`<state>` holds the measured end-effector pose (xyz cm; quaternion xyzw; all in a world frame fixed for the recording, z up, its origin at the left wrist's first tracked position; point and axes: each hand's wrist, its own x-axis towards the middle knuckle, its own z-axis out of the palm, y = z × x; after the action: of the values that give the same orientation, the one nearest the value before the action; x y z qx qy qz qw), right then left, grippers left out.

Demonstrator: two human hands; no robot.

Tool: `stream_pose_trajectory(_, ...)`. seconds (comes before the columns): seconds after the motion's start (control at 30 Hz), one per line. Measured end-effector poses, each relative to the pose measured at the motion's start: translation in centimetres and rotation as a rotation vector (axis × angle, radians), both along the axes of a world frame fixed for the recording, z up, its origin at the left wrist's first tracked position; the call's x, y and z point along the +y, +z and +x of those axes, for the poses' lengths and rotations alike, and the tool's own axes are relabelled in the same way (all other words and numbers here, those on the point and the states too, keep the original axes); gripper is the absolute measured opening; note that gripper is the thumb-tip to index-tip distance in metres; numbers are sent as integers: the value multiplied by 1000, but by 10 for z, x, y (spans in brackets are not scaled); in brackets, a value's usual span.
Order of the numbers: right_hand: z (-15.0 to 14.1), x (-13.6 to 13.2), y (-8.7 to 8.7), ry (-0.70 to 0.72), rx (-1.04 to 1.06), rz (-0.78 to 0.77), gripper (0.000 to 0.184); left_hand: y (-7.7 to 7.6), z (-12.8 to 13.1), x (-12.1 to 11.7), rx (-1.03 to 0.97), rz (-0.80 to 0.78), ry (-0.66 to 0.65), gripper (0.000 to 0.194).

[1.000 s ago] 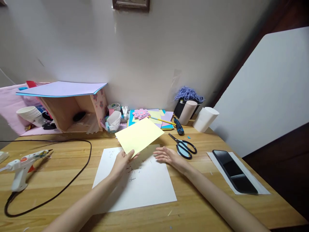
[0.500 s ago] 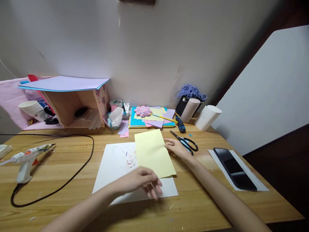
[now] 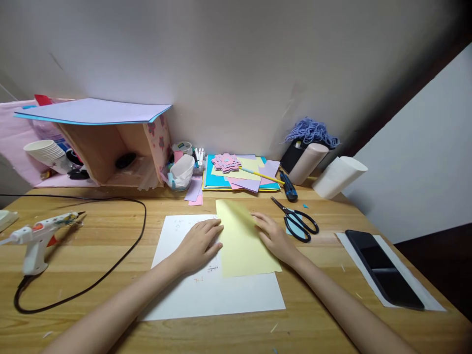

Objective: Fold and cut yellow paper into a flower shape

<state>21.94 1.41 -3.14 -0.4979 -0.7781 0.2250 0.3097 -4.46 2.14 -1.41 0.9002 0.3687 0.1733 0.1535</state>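
A pale yellow sheet of paper (image 3: 243,243) lies flat on a larger white sheet (image 3: 217,295) in the middle of the wooden table. My left hand (image 3: 199,243) rests flat on the white sheet, fingers stretched out and touching the yellow sheet's left edge. My right hand (image 3: 275,236) lies flat with fingers stretched on the yellow sheet's right side. Neither hand holds anything.
Black scissors (image 3: 298,221) lie just right of my right hand. A phone (image 3: 383,268) sits at the right. A glue gun (image 3: 37,238) with a black cable (image 3: 121,250) lies at the left. Coloured papers (image 3: 239,172), rolls (image 3: 339,177) and a cardboard box (image 3: 110,152) line the wall.
The yellow sheet, held up by my left hand a second ago, now lies flat on the white sheet. My left hand moved to its left edge, my right hand onto its right side.
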Motion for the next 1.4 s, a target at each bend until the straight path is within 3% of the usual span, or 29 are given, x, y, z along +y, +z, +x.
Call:
stream_pose_trajectory(0.1,2,-6,-3,179,-211,49,59,0,1,1,-25,-20,10,34)
stream_pose_trajectory(0.27,0,-9,-4,255,-337,59,62,-3,1,1,-113,-66,99,45)
stream_pose_trajectory(0.43,-2,-9,-4,256,-331,75,65,-5,2,0,-136,-64,87,66)
stream_pose_trajectory(0.8,-3,-10,-3,257,-443,137,59,-9,2,4,69,-34,-21,51)
stream_pose_trajectory(1.4,-4,-11,0,257,-491,124,58,-6,4,4,126,-45,-25,57)
